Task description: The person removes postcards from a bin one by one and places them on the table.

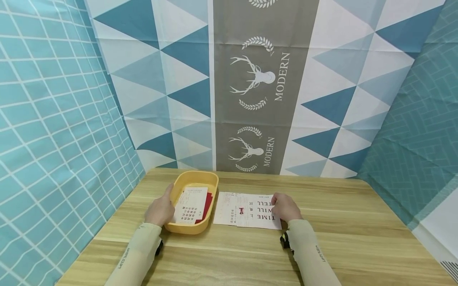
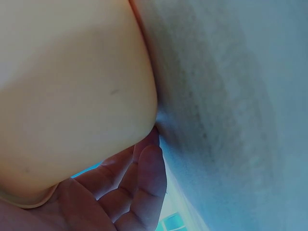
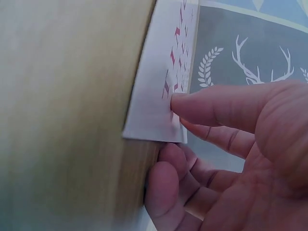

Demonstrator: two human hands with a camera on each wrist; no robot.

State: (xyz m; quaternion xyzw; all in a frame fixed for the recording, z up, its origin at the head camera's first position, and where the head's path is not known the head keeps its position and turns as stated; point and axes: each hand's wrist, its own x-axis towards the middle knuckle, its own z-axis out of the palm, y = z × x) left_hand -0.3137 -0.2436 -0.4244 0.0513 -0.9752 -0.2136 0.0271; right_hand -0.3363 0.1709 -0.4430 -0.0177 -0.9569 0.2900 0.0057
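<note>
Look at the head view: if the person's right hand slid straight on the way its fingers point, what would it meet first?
Probably only more of the white printed sheets that the right hand rests on; the yellow tray lies farther that way.

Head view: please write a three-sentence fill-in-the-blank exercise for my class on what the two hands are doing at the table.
1. The left hand holds the side of the ____ tray.
2. The right hand rests on the white papers printed with the word ____.
3. The tray stands on a ____ table.

Missing words: yellow; TIME; wooden
</note>
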